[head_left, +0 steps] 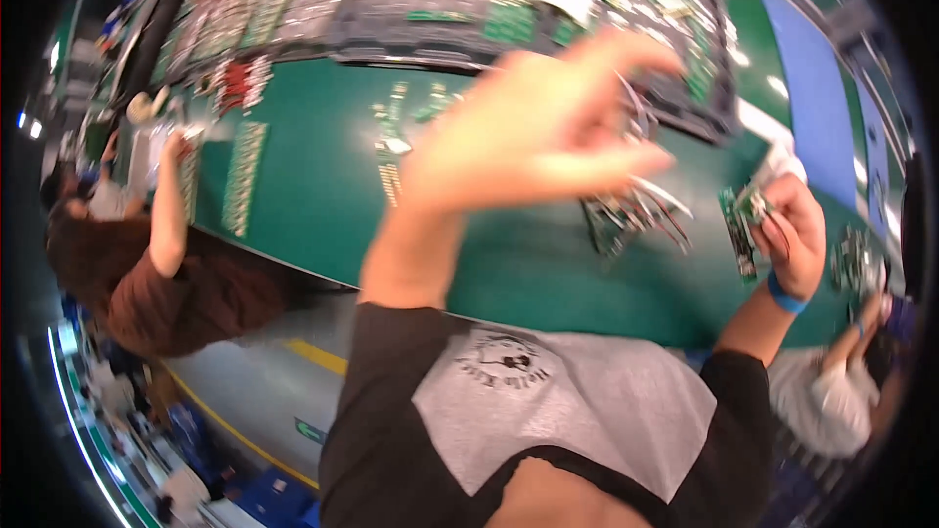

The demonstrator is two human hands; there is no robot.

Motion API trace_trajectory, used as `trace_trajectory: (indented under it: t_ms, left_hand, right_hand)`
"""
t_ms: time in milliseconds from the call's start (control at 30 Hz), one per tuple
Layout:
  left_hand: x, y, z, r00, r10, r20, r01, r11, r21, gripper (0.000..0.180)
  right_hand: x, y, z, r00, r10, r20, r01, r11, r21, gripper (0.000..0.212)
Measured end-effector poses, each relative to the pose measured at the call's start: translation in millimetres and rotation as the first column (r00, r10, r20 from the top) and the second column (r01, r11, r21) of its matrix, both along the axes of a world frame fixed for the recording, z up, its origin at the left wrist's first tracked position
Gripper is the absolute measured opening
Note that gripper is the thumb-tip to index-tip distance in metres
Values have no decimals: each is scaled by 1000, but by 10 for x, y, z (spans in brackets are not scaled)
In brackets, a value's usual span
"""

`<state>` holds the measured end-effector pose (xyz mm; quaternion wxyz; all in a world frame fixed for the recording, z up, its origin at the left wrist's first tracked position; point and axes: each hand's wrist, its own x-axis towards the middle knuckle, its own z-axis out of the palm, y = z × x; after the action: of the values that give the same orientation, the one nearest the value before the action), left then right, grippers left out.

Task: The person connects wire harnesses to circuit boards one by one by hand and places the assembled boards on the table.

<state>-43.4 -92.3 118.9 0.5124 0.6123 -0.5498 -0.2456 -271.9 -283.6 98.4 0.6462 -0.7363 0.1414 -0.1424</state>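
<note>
My left hand (pixel 533 132) is raised over the table, large and blurred by motion. Its thumb and forefinger are curved with a gap between them, and nothing is visibly held; wires show in and beyond the gap. Under it on the green tabletop (pixel 323 156) lies a tangled heap of green circuit boards with wires (pixel 626 220). At the right, my right hand (pixel 800 240), with a blue wristband (pixel 785 295), pinches a green circuit board (pixel 738 235). Something small and white (pixel 782 164) shows just behind those fingers.
Black trays (pixel 421 51) full of circuit boards stand along the far side. Board strips (pixel 245 176) and red parts (pixel 235 86) lie at the left. One co-worker in brown (pixel 186 303) sits at the left; another in pale clothing (pixel 831 406) is at the right.
</note>
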Motion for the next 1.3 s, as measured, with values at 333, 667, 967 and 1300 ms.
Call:
trace_trajectory:
  t_ms: [333, 667, 967, 1300]
  left_hand:
    - [491, 951, -853, 893, 439, -101, -370, 842, 393, 22]
    - [856, 822, -1075, 726, 468, 503, -683, 577, 448, 21]
    - [1160, 400, -1109, 777, 207, 595, -604, 512, 611, 51]
    - [1117, 773, -1450, 816, 291, 499, -534, 710, 459, 43]
  right_hand:
    - [-1722, -769, -653, 843, -298, -449, 189, 944, -272, 9]
    - [-1940, -954, -546, 627, -774, 92, 404, 222, -887, 20]
    - [-8, -373, -64, 934, -293, 203, 346, 611, -712, 17]
    - [1436, -384, -1061, 883, -436, -176, 8, 388, -922, 33]
